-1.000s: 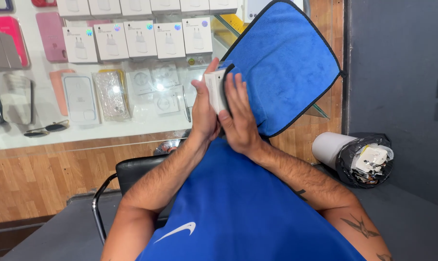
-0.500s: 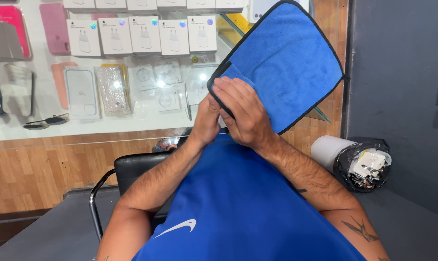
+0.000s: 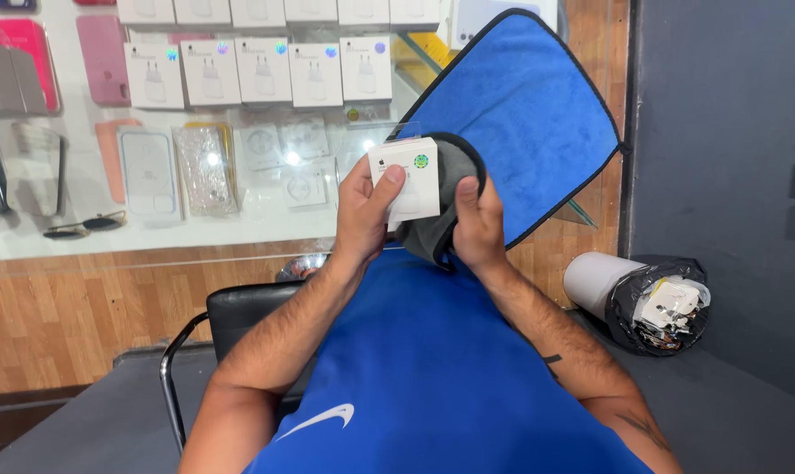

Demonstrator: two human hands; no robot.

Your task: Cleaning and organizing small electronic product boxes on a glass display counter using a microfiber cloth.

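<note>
My left hand (image 3: 362, 211) holds a small white box (image 3: 408, 178) upright, thumb across its face. A round green sticker sits near the box's top right corner. My right hand (image 3: 478, 219) pinches a blue cloth with black edging (image 3: 525, 114), whose grey underside is folded against the box's right side. The rest of the cloth spreads up and to the right. Both forearms reach up over a blue shirt (image 3: 432, 377).
A glass display case (image 3: 204, 149) ahead holds white boxes, phone cases and sunglasses over a wood-panelled front. A black chair (image 3: 239, 312) with a metal frame stands below my arms. A white bin with a black liner (image 3: 647, 303) stands at the right by a dark wall.
My right hand has slid off the box to its right side, uncovering the white face. The cloth's grey underside now shows beside the box.
</note>
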